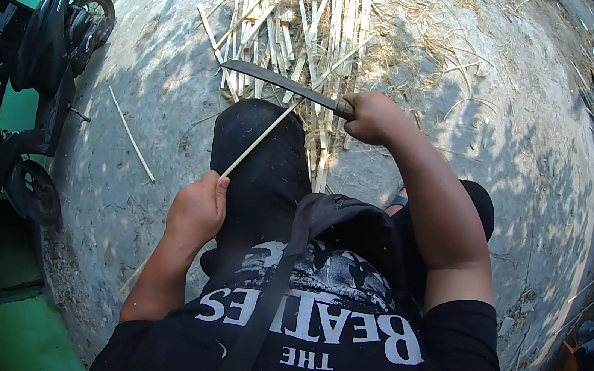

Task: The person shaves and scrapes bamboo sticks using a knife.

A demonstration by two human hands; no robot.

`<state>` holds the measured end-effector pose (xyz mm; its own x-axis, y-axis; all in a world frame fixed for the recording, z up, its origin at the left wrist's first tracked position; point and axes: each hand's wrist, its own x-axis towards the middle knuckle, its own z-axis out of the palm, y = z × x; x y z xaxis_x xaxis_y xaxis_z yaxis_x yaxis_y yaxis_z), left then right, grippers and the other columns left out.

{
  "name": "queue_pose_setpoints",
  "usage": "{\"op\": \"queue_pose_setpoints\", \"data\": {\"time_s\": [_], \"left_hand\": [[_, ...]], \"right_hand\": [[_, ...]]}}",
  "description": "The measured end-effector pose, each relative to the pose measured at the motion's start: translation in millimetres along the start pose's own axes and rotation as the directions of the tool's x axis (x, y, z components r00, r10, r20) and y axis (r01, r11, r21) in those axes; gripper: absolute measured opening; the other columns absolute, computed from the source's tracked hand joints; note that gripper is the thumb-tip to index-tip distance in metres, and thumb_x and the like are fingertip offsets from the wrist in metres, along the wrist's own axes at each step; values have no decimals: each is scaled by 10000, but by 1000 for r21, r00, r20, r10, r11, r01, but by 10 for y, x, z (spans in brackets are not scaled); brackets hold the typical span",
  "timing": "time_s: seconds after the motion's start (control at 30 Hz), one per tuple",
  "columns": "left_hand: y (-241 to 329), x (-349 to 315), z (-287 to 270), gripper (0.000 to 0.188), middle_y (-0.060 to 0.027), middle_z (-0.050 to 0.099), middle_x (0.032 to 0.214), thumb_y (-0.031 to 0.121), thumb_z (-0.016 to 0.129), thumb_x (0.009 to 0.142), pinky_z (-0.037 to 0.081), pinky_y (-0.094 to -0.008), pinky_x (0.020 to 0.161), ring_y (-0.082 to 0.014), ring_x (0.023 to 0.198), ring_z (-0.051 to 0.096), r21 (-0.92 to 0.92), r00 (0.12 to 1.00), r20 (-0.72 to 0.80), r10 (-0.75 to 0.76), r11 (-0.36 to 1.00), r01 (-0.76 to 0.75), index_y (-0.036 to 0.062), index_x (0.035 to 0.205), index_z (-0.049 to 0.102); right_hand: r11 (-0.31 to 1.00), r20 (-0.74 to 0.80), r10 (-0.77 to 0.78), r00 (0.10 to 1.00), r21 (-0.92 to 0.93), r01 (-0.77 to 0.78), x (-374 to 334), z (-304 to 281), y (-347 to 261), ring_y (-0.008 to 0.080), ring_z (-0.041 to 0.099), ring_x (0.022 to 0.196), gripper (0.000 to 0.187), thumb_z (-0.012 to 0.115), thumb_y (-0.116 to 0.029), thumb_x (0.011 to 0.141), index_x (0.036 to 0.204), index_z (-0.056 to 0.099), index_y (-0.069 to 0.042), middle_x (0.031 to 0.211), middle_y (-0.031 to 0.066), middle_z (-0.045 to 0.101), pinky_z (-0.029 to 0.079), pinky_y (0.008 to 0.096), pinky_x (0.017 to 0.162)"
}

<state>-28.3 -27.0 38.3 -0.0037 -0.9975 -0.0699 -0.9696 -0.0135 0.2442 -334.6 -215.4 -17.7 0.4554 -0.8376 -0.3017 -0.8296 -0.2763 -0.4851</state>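
Observation:
My left hand (197, 206) is closed around a thin pale strip of split bamboo (261, 138), which slants up and to the right across my raised left knee. The strip's lower end shows again below, beside my forearm. In my right hand (375, 118) is the wooden handle of a machete (274, 78). Its long dark blade points left and lies across the upper part of the strip, just beyond the knee. Whether the edge bites into the strip I cannot tell.
Beyond my knees lies a loose heap of pale bamboo strips (344, 25) on rough concrete, with curled shavings (466, 65) to its right. One single strip (130, 133) lies at the left. A black motorbike (43, 74) stands at the far left by a green wall (26, 330).

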Motion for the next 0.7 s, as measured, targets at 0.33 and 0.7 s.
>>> {"op": "queue_pose_setpoints", "data": {"time_s": [0.33, 0.7], "left_hand": [[44, 22, 4, 319, -254, 643, 764, 294, 506, 1067, 484, -579, 624, -503, 724, 628, 4, 1000, -4, 19, 1000, -19, 32, 886, 532], [-54, 10, 85, 309, -252, 641, 759, 283, 500, 1069, 481, -576, 616, -500, 705, 623, -42, 999, -7, 34, 999, -35, 34, 887, 523]], "right_hand": [[999, 9, 17, 1000, 31, -17, 27, -59, 111, 374, 689, 985, 240, 659, -160, 772, 1001, 692, -96, 971, 174, 721, 547, 484, 863], [991, -77, -101, 992, -99, 93, -55, -74, -55, 368, 698, 957, 236, 671, -156, 756, 985, 691, -102, 936, 159, 716, 557, 491, 826]]}}
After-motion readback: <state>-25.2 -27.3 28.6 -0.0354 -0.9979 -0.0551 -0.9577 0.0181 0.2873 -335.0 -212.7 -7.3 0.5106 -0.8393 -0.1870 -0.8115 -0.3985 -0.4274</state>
